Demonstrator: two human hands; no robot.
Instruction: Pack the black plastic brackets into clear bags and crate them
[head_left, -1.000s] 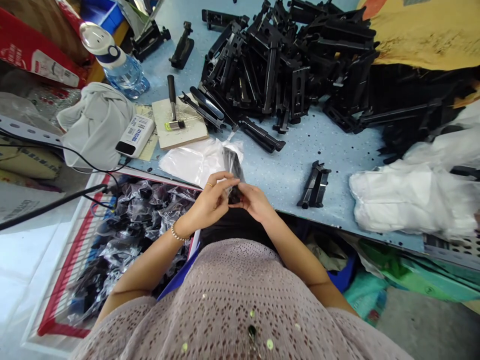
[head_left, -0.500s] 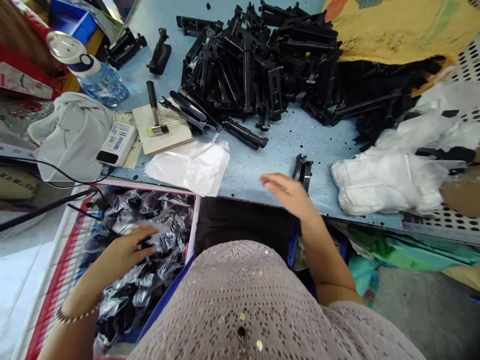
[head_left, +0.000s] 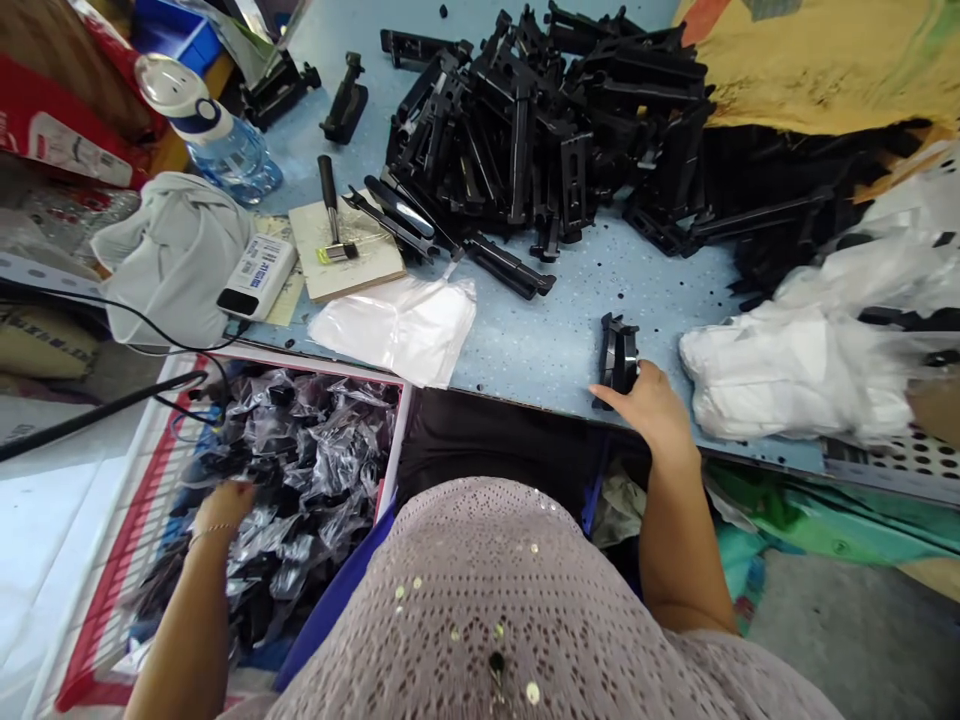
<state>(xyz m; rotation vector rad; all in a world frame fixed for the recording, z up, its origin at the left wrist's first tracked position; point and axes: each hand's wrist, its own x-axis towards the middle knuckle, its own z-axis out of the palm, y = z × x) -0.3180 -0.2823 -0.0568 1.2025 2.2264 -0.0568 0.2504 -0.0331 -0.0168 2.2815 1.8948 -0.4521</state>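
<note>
My right hand has its thumb and fingers around the near end of a black plastic part, which lies at the front edge of the blue table. My left hand is low over the basket, among black parts wrapped in clear bags. Its fingers point down and are hidden, so whether it grips anything does not show. A stack of clear plastic bags lies flat at the table edge. Farther back is a big heap of similar black plastic parts.
A small hammer rests on a pale board. Left of it are a white device, a white cloth and a water bottle. White bundles and a yellow sack are on the right. The red-and-white basket stands left.
My right hand has moved right and closed on the black plastic part. My left hand has drawn back, lower and to the left, within the basket. The view has shifted slightly.
</note>
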